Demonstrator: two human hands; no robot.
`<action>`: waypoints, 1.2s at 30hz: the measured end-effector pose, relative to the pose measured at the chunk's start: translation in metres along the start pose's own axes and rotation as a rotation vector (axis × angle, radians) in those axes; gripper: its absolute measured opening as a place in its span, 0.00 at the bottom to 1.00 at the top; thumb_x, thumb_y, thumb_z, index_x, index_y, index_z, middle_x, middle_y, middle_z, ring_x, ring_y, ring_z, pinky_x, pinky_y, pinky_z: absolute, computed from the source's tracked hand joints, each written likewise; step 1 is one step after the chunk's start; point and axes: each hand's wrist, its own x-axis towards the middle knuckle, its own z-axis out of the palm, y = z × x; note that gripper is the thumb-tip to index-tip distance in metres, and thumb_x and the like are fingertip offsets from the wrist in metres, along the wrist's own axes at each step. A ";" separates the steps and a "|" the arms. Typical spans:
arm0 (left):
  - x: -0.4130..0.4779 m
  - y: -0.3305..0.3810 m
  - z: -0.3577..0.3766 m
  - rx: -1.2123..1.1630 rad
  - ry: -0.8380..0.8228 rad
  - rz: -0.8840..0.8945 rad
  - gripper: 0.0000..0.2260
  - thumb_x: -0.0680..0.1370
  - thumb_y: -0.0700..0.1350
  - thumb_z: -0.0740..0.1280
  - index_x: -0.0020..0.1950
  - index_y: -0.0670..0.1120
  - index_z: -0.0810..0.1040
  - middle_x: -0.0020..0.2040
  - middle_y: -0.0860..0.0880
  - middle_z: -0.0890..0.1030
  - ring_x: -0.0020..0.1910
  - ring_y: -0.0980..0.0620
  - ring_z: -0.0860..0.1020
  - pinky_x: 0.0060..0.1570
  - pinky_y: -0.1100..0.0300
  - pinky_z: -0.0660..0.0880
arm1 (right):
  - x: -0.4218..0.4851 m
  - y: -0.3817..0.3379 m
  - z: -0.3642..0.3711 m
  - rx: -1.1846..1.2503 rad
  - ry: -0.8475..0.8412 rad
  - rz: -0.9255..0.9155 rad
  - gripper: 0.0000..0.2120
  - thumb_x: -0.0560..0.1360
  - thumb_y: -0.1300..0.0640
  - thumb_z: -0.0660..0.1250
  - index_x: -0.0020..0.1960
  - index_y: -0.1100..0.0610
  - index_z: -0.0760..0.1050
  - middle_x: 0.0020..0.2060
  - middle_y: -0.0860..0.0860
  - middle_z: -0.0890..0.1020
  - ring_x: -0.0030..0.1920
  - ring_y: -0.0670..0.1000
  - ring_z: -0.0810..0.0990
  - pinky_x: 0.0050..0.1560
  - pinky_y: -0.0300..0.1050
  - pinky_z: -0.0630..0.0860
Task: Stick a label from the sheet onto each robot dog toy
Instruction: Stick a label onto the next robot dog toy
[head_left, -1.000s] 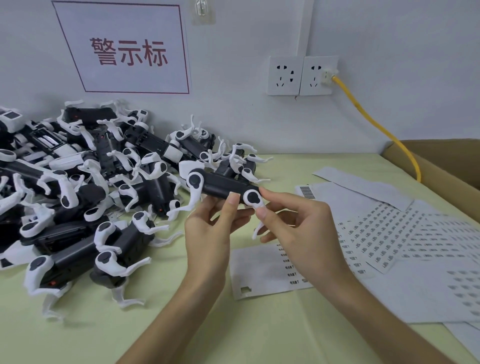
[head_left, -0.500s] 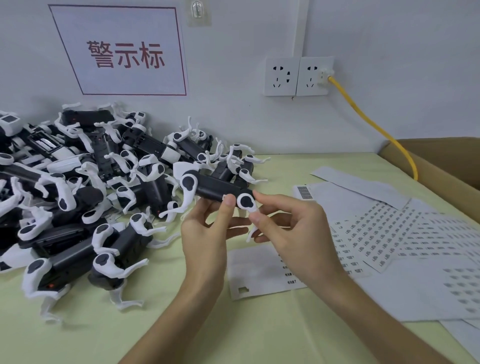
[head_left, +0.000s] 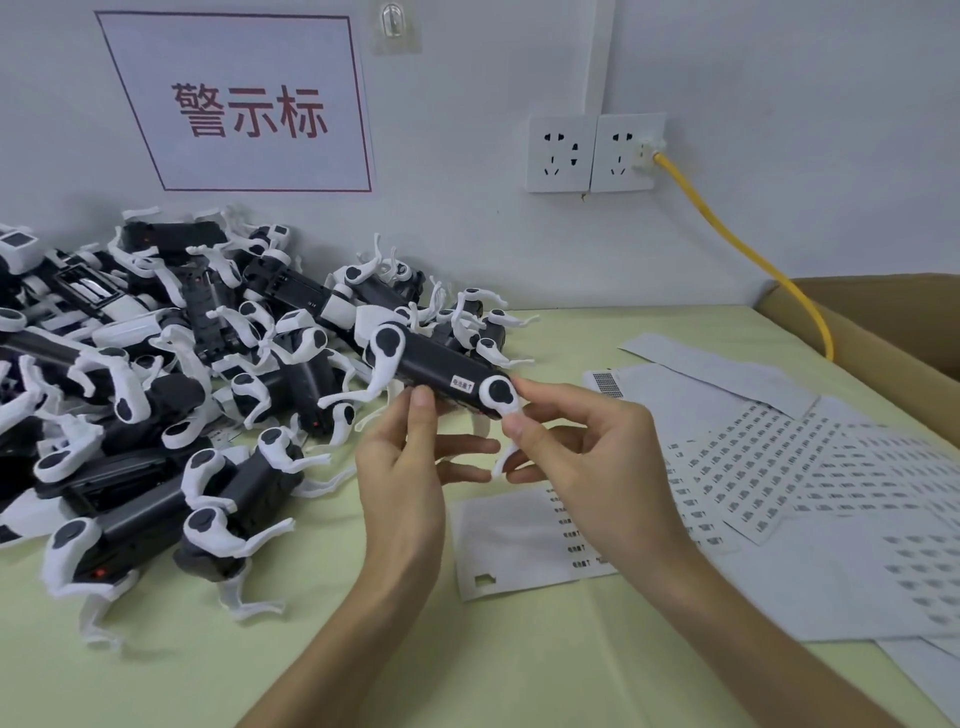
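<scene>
I hold a black robot dog toy (head_left: 423, 364) with white legs above the table, its long side facing me. A small white label (head_left: 463, 385) sits on its black body near the right end. My left hand (head_left: 410, 467) grips the toy from below, thumb on its lower edge. My right hand (head_left: 582, 457) pinches the white rear leg (head_left: 501, 402) at the toy's right end. Below my hands lies the label sheet (head_left: 519, 540), mostly bare backing with a short column of labels at its right side.
A large pile of robot dog toys (head_left: 156, 384) fills the left of the pale green table (head_left: 311, 649). More label sheets (head_left: 779, 467) spread out at right. A cardboard box (head_left: 883, 322) stands at far right; a yellow cable (head_left: 737, 249) runs from the wall socket.
My right thumb has lifted off the toy's body, and the stuck label now shows. The toy has barely moved in my hands.
</scene>
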 end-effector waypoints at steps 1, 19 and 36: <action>0.000 0.001 0.001 -0.026 -0.013 -0.015 0.14 0.87 0.48 0.59 0.52 0.46 0.84 0.46 0.50 0.87 0.34 0.48 0.84 0.30 0.60 0.78 | 0.000 0.000 0.000 0.001 0.002 0.001 0.15 0.76 0.63 0.74 0.63 0.57 0.83 0.39 0.48 0.86 0.34 0.52 0.86 0.37 0.44 0.84; 0.007 -0.002 -0.004 0.081 -0.071 -0.110 0.07 0.79 0.49 0.72 0.52 0.46 0.85 0.44 0.46 0.86 0.29 0.51 0.81 0.30 0.62 0.77 | -0.002 0.005 0.002 0.012 0.010 0.005 0.14 0.75 0.63 0.75 0.52 0.45 0.83 0.39 0.50 0.86 0.32 0.52 0.86 0.35 0.41 0.83; 0.009 0.000 -0.006 0.029 -0.072 -0.108 0.14 0.80 0.53 0.66 0.53 0.43 0.85 0.48 0.49 0.87 0.28 0.50 0.79 0.25 0.61 0.75 | 0.008 0.004 -0.006 -0.130 -0.013 -0.022 0.18 0.73 0.60 0.77 0.60 0.48 0.81 0.55 0.43 0.80 0.53 0.44 0.83 0.49 0.40 0.82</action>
